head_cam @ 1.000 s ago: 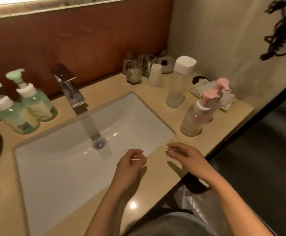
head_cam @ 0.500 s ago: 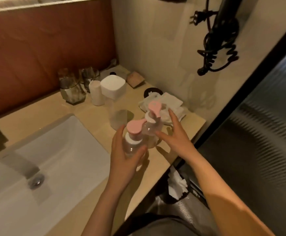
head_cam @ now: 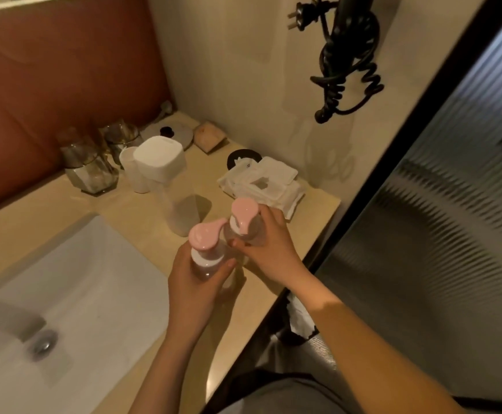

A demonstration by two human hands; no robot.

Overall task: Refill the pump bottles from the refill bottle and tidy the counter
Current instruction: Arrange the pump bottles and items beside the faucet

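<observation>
Two clear pump bottles with pink pump heads stand close together on the beige counter (head_cam: 142, 222). My left hand (head_cam: 194, 282) grips the nearer pump bottle (head_cam: 206, 243) round its body. My right hand (head_cam: 269, 246) holds the farther pump bottle (head_cam: 243, 216), fingers curled round its side. Just behind them stands the tall clear refill bottle (head_cam: 178, 204) with a white square cap, nearly empty, untouched by either hand.
A white sink (head_cam: 73, 288) with a drain lies to the left. Glass tumblers (head_cam: 88, 165), a small white cup (head_cam: 130, 168) and a stack of white packets (head_cam: 261, 183) sit at the back. A black coiled cord (head_cam: 345, 67) hangs on the wall. The counter edge drops off at right.
My hands left the sink's front edge and went right to the pink pump bottles. Each hand now holds one; the right hand's fingers have closed round the farther bottle. The view swung right.
</observation>
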